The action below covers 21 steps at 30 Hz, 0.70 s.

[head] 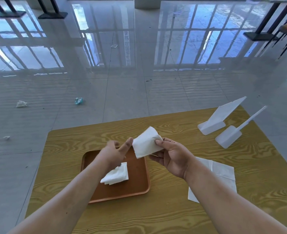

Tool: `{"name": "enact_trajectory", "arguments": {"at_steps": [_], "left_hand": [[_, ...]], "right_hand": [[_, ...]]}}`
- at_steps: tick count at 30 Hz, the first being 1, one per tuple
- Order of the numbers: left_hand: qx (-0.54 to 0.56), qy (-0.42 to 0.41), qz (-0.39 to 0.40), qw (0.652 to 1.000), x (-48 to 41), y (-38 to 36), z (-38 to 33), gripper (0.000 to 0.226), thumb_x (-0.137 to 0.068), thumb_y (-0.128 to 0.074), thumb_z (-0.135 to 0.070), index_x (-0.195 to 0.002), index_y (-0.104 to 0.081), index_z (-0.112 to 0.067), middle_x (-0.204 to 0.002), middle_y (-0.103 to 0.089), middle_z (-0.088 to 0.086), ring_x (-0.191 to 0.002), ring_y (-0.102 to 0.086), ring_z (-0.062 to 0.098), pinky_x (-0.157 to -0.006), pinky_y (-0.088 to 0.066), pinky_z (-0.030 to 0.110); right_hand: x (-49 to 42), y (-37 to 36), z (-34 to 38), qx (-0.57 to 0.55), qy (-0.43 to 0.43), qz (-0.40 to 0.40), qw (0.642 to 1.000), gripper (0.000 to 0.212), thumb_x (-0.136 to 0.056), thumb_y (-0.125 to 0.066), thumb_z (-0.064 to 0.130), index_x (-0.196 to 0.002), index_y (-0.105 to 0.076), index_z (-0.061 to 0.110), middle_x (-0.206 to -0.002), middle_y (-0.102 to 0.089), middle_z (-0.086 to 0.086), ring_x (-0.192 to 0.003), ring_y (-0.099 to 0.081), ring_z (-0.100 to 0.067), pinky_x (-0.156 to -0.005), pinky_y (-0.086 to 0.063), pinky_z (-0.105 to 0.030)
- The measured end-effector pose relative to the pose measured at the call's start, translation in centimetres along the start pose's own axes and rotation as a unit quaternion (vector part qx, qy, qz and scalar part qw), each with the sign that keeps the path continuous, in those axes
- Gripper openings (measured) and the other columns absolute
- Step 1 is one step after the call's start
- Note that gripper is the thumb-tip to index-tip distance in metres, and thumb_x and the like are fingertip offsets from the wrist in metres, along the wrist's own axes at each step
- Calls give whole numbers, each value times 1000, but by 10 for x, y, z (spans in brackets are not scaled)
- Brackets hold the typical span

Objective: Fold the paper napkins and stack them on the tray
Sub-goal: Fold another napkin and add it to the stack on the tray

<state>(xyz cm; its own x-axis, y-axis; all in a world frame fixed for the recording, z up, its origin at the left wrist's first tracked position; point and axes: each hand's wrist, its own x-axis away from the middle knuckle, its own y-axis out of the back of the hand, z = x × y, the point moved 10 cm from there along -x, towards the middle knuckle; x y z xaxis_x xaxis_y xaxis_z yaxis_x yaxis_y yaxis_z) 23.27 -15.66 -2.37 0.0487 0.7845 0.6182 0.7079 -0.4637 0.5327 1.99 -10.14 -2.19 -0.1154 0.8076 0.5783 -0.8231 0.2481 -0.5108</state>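
Glossy pale floor tiles (139, 78) mirror window bars beyond a wood-grain table (173, 210), over which the right hand (173, 159) pinches a folded napkin (146, 144) between thumb and curled fingers, lifted clear of the tabletop. Below that grip and to its left lies an orange-brown tray (137, 181). Below the grip on its right, partly under the right forearm, an unfolded napkin (223, 171) lies flat on the table. Well beyond the grip to its right stand a wide white stand (220, 115) and a narrow white stand (228, 136), side by side. The left hand (113, 153) hovers just left of the grip above the tray, fingers loose and holding nothing, its thumb tip at the held napkin's left edge; whether it touches, I cannot tell. Partly beneath that hand, a small stack of folded napkins (117, 174) rests in the tray.
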Motion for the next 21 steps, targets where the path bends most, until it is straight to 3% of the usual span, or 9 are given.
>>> {"name": "enact_trajectory", "arguments": {"at_steps": [2,4,8,10,12,15,19,21], "left_hand": [[140,46,150,978,5,-37,9,122,-54,-45,-106,-141,-53,-21,-96,-83,2,-71,-71,17,-61,-56,32],[267,40,233,934,12,-57,1,109,-62,-54,-100,-130,-68,-15,-96,-79,7,-70,-67,18,-65,-57,32],[318,-31,184,930,11,-52,-17,48,-92,-74,-51,-126,-73,-16,-105,-80,4,-85,-75,15,-80,-60,34],[340,-52,142,928,8,-46,-20,39,-93,-79,-27,-129,-68,-14,-114,-81,7,-97,-78,21,-85,-63,37],[379,-58,118,916,7,-39,-21,41,-91,-79,-12,-130,-66,-12,-116,-81,9,-105,-78,26,-84,-63,38],[386,-71,115,912,9,-31,-24,53,-87,-83,-7,-135,-62,-15,-116,-81,10,-108,-77,29,-87,-62,41],[357,-92,108,923,7,-29,-24,84,-86,-84,-5,-156,-41,-21,-117,-80,15,-114,-73,34,-105,-56,53],[345,-104,95,928,4,-25,-24,96,-89,-81,-6,-164,-24,-25,-113,-80,17,-115,-73,33,-110,-52,52]], "right_hand": [[1,-7,-4,-16,-1,16,1000,17,-103,-60,11,-118,-65,5,-108,-76,-13,-109,-73,-30,-102,-56,-48],[2,-11,-9,-6,-6,24,1000,19,-102,-60,9,-120,-65,4,-110,-74,-15,-108,-71,-31,-101,-55,-48],[2,-16,-11,43,-3,38,998,24,-102,-60,7,-124,-67,3,-107,-73,-14,-97,-70,-25,-82,-60,-37],[3,-17,-9,107,-3,39,994,18,-100,-62,6,-116,-71,6,-98,-75,-9,-86,-72,-19,-71,-58,-31],[3,-15,-12,174,-11,39,984,18,-98,-66,7,-114,-74,7,-96,-78,-5,-83,-73,-16,-69,-57,-29],[2,-12,-14,242,-8,18,970,24,-95,-73,18,-119,-73,15,-102,-81,-2,-85,-75,-13,-73,-56,-30],[-5,-3,-8,193,31,-46,980,73,-92,-76,7,-152,-37,21,-113,-78,-15,-96,-78,-24,-73,-62,-33],[-7,-3,-6,191,46,-49,979,87,-94,-72,1,-163,-23,24,-118,-74,-20,-102,-76,-28,-78,-62,-36]]}}
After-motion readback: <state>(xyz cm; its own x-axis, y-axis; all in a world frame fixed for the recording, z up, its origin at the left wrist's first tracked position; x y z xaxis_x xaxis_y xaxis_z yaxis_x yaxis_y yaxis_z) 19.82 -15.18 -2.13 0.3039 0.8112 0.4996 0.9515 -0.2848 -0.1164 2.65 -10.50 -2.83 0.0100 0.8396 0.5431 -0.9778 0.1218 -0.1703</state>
